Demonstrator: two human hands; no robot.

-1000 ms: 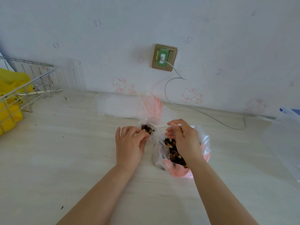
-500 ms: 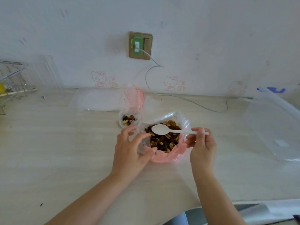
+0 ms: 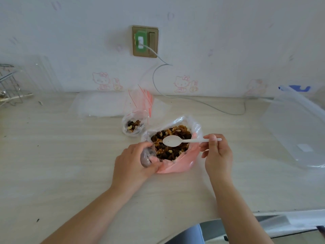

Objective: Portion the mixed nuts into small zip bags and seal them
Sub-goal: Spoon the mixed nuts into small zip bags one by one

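A large clear and pink plastic bag (image 3: 177, 165) lies open on the table, full of mixed nuts (image 3: 171, 150). My left hand (image 3: 133, 164) grips the bag's left rim, bunching the plastic. My right hand (image 3: 215, 152) pinches the handle of a white plastic spoon (image 3: 173, 140), whose empty bowl hovers level over the nuts. Behind and to the left stands a small zip bag (image 3: 133, 125) with a red strip, open, with a few nuts at its bottom.
A stack of clear zip bags (image 3: 102, 106) lies flat near the wall. A big clear plastic pouch (image 3: 297, 127) lies at the right. A wire rack (image 3: 8, 85) stands far left. A cable (image 3: 202, 103) runs from the wall socket (image 3: 145, 41) across the table's back.
My left hand left the small zip bag and took hold of the big bag's rim. My right hand swung the spoon back over the nuts, now empty. The camera shifted right and down.
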